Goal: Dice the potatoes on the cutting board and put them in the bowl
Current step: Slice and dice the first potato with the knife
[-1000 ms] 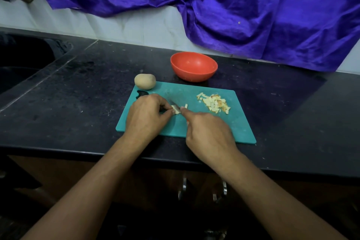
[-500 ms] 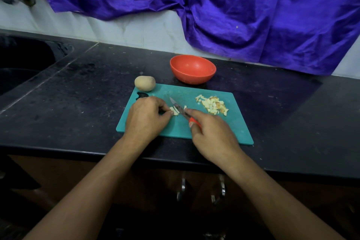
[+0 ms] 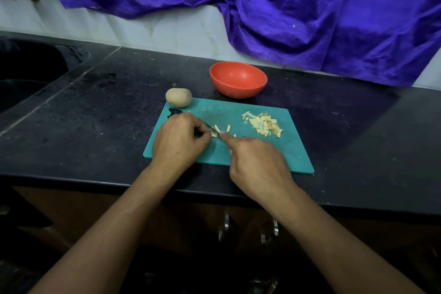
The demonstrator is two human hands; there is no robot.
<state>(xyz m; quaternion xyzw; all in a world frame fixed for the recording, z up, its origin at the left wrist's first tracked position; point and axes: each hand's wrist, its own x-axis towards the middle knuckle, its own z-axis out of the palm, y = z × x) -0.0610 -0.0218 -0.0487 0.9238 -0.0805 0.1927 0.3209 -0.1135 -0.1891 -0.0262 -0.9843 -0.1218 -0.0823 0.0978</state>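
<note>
Purple cloth hangs over the white wall behind a black table. A teal cutting board lies near the table's front edge. The left hand rests on the board's left half, its fingers curled and pinching a small potato piece against the board. The right hand is beside it, with its fingers clenched round a knife. The index finger lies straight along the blade and the handle is almost hidden. The blade meets the pinched piece. A red bowl, holding nothing visible, stands on the table just behind the board. A whole potato sits at the board's far left corner. A pile of diced potato lies on the board's right half, with a loose strip between the pile and the hands.
</note>
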